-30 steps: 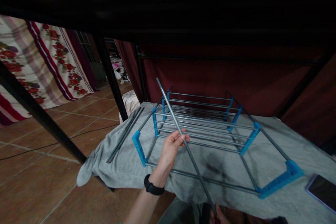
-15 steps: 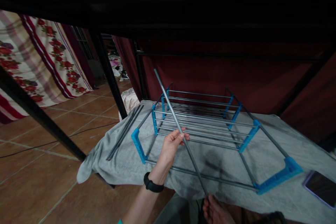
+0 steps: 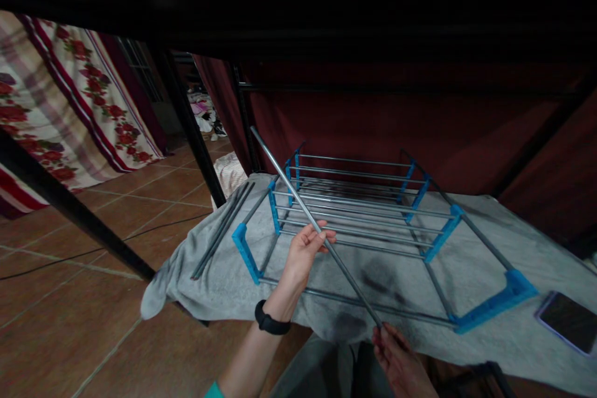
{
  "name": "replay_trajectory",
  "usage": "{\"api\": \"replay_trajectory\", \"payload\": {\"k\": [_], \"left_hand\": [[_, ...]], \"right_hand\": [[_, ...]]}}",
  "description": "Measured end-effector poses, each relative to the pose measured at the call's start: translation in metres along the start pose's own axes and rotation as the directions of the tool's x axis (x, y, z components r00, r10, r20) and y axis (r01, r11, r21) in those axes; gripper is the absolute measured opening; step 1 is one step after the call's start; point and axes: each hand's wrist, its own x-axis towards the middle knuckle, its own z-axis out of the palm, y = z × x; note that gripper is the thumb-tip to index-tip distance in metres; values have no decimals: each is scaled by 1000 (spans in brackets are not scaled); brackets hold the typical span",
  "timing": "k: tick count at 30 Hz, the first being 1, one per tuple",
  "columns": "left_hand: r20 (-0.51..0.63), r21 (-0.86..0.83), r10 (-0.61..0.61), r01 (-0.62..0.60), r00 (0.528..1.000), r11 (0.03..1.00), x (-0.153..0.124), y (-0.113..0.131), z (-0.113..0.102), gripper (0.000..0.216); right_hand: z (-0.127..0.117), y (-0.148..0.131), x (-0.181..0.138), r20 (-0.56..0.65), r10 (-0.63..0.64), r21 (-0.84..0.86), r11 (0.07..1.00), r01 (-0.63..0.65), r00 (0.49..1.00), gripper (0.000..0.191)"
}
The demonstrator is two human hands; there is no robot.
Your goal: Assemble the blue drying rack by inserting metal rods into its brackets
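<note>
A long grey metal tube (image 3: pixel 291 189) slants across the middle, its far end up and to the left. My left hand (image 3: pixel 305 252) pinches it near its middle between thumb and fingers. At the near lower end, my right hand (image 3: pixel 396 354) has its fingers closed round the tube. Beneath and beyond lies a rack frame (image 3: pixel 373 308) of grey tubes joined by blue plastic brackets (image 3: pixel 497 305), with several crossbars in its far part. The held tube passes above this frame.
Loose grey tubes (image 3: pixel 224 230) lie on the grey blanket (image 3: pixel 181 289) at the left. A phone (image 3: pixel 569 321) rests at the right edge. Black metal posts (image 3: pixel 193 130) and a dark overhead surface (image 3: pixel 298 6) surround the space. Dark red cloth (image 3: pixel 373 124) hangs behind.
The tube has tilted further, its far end swinging left. My right hand has moved up and slightly right with the near end; my left hand keeps its hold.
</note>
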Motion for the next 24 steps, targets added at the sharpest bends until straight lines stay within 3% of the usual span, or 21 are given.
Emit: {"api": "replay_trajectory", "payload": {"k": [3,6,9,12,24], "left_hand": [[-11,6,1,-1,1000,1000,0,-1,0,44],[-12,3,-7,7,1000,1000,1,-3,0,44],[-20,9,-9,9,1000,1000,2,-4,0,42],[-27,17,-9,9,1000,1000,3,-5,1,40],[-30,24,-15,16,999,1000,5,-8,2,42]], "right_hand": [[-1,-6,-1,-54,16,37,999,-14,998,43],[-2,-11,-1,-81,-116,-3,993,116,990,44],[-6,-13,1,-113,-261,-148,959,243,959,42],[-10,-15,2,-142,-348,-261,916,304,927,41],[-8,-13,1,-145,-315,-224,934,279,938,47]]}}
